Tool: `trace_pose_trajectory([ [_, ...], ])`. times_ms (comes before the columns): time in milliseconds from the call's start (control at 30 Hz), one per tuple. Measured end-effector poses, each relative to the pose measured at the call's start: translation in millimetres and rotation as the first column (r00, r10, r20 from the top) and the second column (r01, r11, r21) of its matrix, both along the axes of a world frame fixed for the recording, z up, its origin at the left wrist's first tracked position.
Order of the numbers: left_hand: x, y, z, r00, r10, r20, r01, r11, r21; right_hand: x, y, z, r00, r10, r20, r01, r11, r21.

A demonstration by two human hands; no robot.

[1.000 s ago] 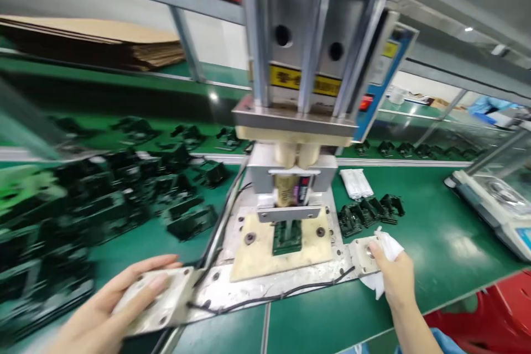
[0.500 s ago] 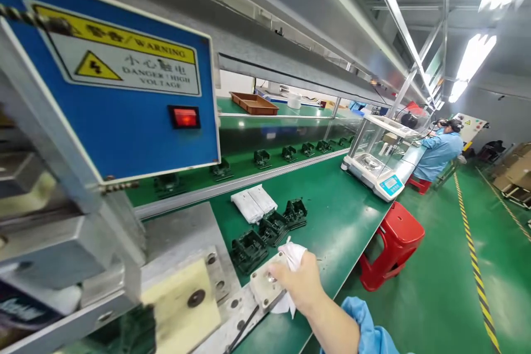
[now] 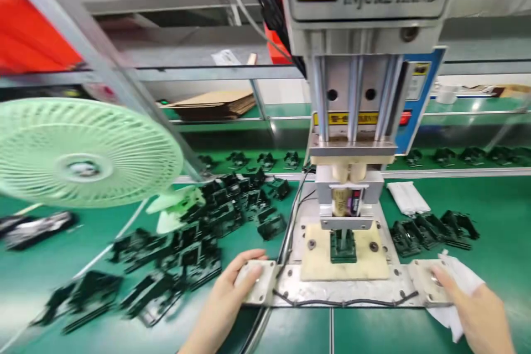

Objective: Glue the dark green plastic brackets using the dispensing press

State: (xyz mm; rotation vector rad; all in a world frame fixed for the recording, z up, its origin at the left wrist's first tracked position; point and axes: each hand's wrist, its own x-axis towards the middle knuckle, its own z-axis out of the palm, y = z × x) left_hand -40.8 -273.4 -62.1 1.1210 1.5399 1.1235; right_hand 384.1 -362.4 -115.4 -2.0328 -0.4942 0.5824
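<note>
A bench press (image 3: 352, 149) stands before me, its metal head lowered over a dark plastic part (image 3: 343, 254) on a cream fixture plate (image 3: 313, 268). My left hand (image 3: 228, 301) is closed round the left button box (image 3: 265, 287), thumb on its top. At the other end of the base, my right hand (image 3: 481, 310) rests its thumb on the right button box (image 3: 421, 282). A crumpled white cloth (image 3: 460, 274) is held under the right fingers, which are mostly hidden. A black cable joins the two boxes along the front of the base.
Many dark plastic parts (image 3: 199, 254) lie heaped on the left. A green fan (image 3: 87, 152) stands beside them. To the right are more parts (image 3: 431, 232) and white packets (image 3: 409, 197). Behind, a row of parts (image 3: 265, 161) sits on a green strip.
My view has swung left from the side of the press to its front. My left hand has come into view on its box. The right hand remains on its box with the cloth.
</note>
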Motion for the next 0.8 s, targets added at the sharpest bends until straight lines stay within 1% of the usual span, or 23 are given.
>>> trace_pose_trajectory([
  [33, 3.8, -0.3, -0.6, 0.999, 0.007, 0.033, -0.008, 1.000, 0.003, 5.8, -0.7, -2.0, 1.000, -0.002, -0.030, -0.001, 0.997, -0.076],
  [100, 10.2, -0.9, -1.3, 0.997, 0.010, 0.071, -0.011, 1.000, 0.008, 13.0, -1.4, -3.0, 0.996, -0.014, -0.090, -0.001, 0.986, -0.168],
  [133, 12.1, -1.5, -1.3, 0.997, 0.007, 0.083, -0.008, 1.000, 0.006, 14.1, -1.7, -2.2, 0.995, -0.023, -0.102, 0.005, 0.984, -0.179],
  [300, 10.6, -3.2, 2.2, 0.994, -0.008, 0.111, 0.009, 1.000, -0.014, 4.9, -2.0, 6.2, 0.997, -0.056, -0.059, 0.048, 0.991, -0.126],
  [400, 6.7, -0.9, 3.3, 0.993, -0.051, 0.106, 0.057, 0.997, -0.049, 1.1, -1.6, 11.1, 0.994, -0.085, -0.067, 0.075, 0.988, -0.134],
  [467, 4.2, 0.8, 2.0, 0.992, -0.075, 0.101, 0.082, 0.995, -0.065, -0.3, -1.0, 14.3, 0.992, -0.107, -0.065, 0.100, 0.989, -0.107],
  [533, 1.9, 2.1, -0.8, 0.993, -0.070, 0.094, 0.076, 0.995, -0.062, -2.9, -0.1, 17.5, 0.991, -0.115, -0.067, 0.111, 0.992, -0.062],
  [667, -1.6, 4.1, -6.5, 0.996, -0.047, 0.071, 0.052, 0.996, -0.068, -10.4, 2.3, 22.0, 0.994, -0.083, -0.077, 0.089, 0.993, 0.080],
  [800, -3.2, 5.3, -8.2, 0.996, -0.026, 0.084, 0.035, 0.994, -0.100, -12.2, 3.9, 20.4, 0.998, -0.049, -0.029, 0.053, 0.986, 0.156],
])
